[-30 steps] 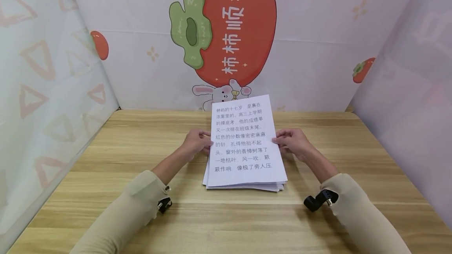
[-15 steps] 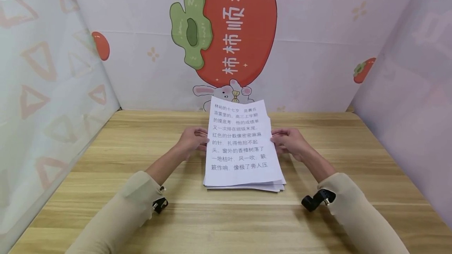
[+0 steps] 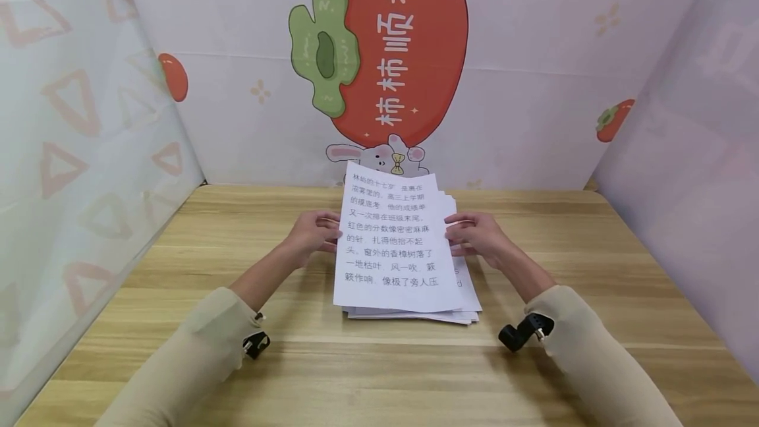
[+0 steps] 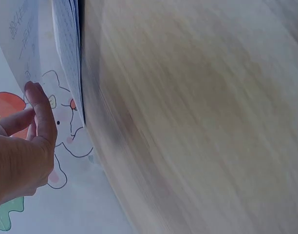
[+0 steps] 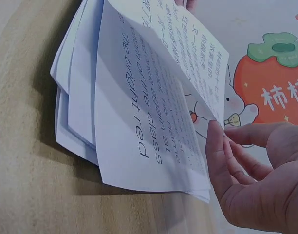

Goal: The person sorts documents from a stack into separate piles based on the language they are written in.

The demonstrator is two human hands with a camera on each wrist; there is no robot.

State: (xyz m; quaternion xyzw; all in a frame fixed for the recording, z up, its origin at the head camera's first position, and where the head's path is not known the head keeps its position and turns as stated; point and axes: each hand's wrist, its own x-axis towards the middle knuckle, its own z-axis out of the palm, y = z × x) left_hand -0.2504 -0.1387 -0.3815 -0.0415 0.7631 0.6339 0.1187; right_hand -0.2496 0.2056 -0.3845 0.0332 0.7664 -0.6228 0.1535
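Note:
In the head view a white sheet of paper (image 3: 391, 246) with printed Chinese characters is raised over a paper stack (image 3: 468, 292). My left hand (image 3: 311, 236) pinches its left edge; my right hand (image 3: 479, 237) pinches its right edge. The right wrist view shows thumb and finger of the right hand (image 5: 263, 175) on the sheet's edge, the sheet (image 5: 193, 63) curving up off the stack (image 5: 120, 112). English text shows on the page beneath. In the left wrist view the left hand (image 4: 29, 146) holds the sheet (image 4: 17, 41), apart from the stack (image 4: 68, 53).
The stack lies slightly uneven on a wooden table (image 3: 379, 374). A printed cloth backdrop (image 3: 522, 130) with a red persimmon and a rabbit stands behind, with cloth walls at both sides. Black camera mounts (image 3: 522, 333) sit at both sleeves.
Both hands have moved left with the sheet, which now sits off to the left of the stack's middle. The English page below has come into view at the right.

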